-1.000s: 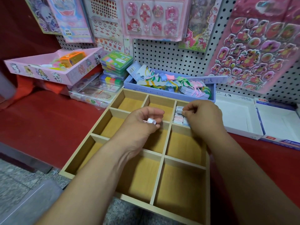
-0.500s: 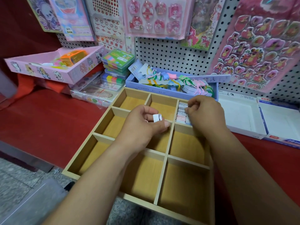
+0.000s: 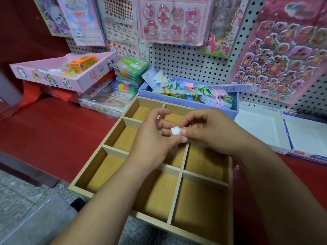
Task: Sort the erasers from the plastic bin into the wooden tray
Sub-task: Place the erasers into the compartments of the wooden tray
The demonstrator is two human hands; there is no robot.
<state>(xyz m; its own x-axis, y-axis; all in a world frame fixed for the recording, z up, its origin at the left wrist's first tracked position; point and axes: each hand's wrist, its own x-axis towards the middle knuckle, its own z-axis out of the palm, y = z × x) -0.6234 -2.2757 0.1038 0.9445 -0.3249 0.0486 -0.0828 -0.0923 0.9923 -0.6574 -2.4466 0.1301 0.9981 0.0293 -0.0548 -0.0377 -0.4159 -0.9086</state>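
I have the white eraser [image 3: 175,130] over the wooden tray's [image 3: 115,151] middle, with my left hand [image 3: 154,138] and right hand [image 3: 210,131] both in a pinching grip on it. Next, I'd release one hand and lower it into a compartment.

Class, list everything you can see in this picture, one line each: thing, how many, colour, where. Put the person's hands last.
compartmented wooden tray: one, light wood, on the red shelf
small white eraser: one, white, held above the tray
lilac plastic bin: one, lilac, behind the tray, holding pastel items
tilted pink cardboard box: one, pink, back left
clear plastic cases: a stack, green and multicoloured, left of the bin
open white boxes: two, white, right of the tray
sticker sheets: several, mostly pink, on the white pegboard
left hand: one, pinches the eraser
right hand: one, pinches the eraser
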